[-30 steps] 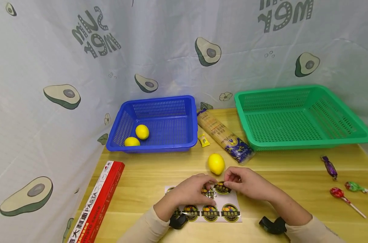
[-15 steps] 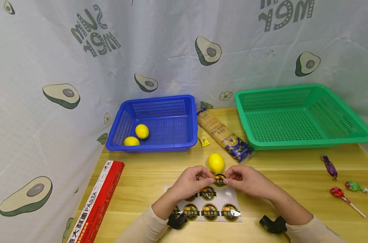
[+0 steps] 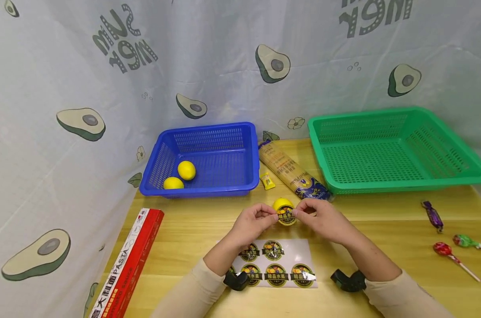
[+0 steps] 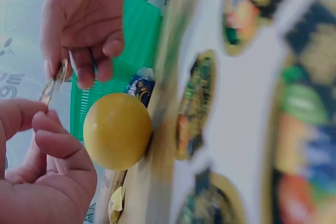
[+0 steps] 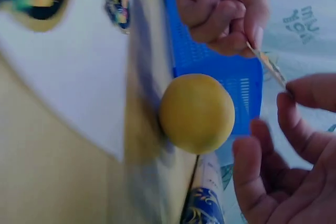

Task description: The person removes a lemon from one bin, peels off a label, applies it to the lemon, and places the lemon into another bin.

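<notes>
Between both hands hangs a round black-and-gold sticker [image 3: 286, 215]. My left hand [image 3: 251, 226] pinches its left edge, and my right hand [image 3: 323, 221] pinches the right edge. A yellow lemon [image 3: 282, 202] rests on the table just behind and below the sticker, which covers part of it in the head view. Both wrist views show a gap between lemon [image 4: 116, 131] and sticker [image 5: 271, 66]. Nearer the body lies a white sticker sheet [image 3: 297, 251] with several like stickers on it and a bare patch at its upper right.
A blue basket [image 3: 208, 193] holding two lemons stands at back left, a green basket [image 3: 407, 184] at back right. Between them lie a spaghetti packet [image 3: 292, 170] and a yellow-wrapped candy [image 3: 267, 181]. A red pasta box [image 3: 130, 265] lies left; lollipops [image 3: 443, 248] and a purple candy [image 3: 433, 216] right.
The sticker has come off the sheet's upper right and moved away from the body, up over the lemon. My left hand has left the sheet and now pinches the sticker too.
</notes>
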### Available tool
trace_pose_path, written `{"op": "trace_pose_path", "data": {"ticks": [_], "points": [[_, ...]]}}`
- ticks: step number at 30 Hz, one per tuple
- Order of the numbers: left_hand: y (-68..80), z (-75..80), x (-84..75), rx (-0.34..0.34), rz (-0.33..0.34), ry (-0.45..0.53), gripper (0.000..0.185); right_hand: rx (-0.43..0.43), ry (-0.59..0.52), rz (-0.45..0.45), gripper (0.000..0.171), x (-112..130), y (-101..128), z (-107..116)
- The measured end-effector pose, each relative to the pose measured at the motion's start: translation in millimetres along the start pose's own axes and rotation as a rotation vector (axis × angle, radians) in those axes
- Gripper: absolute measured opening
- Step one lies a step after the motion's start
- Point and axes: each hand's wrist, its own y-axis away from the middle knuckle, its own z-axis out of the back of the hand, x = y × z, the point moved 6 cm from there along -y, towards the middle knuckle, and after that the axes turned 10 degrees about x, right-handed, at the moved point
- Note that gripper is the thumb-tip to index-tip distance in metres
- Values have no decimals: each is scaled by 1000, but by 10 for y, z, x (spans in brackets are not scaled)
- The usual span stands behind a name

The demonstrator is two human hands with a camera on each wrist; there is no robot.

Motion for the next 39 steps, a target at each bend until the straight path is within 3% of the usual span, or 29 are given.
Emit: {"op": "trace_pose_path", "data": {"ticks": [6, 15, 25, 39], "points": [[-174, 45, -5, -69, 52, 212, 16, -45, -23, -114, 24, -43, -196, 66], [-262, 69, 74, -91, 95, 323, 11, -39, -43, -194, 28, -147, -288, 14], [-309, 95, 106, -92, 120, 324, 7, -24, -63, -217, 27, -191, -302, -15], [-321, 95, 197, -102, 128, 268, 17, -8, -103, -214, 27, -282, -341, -54]]}}
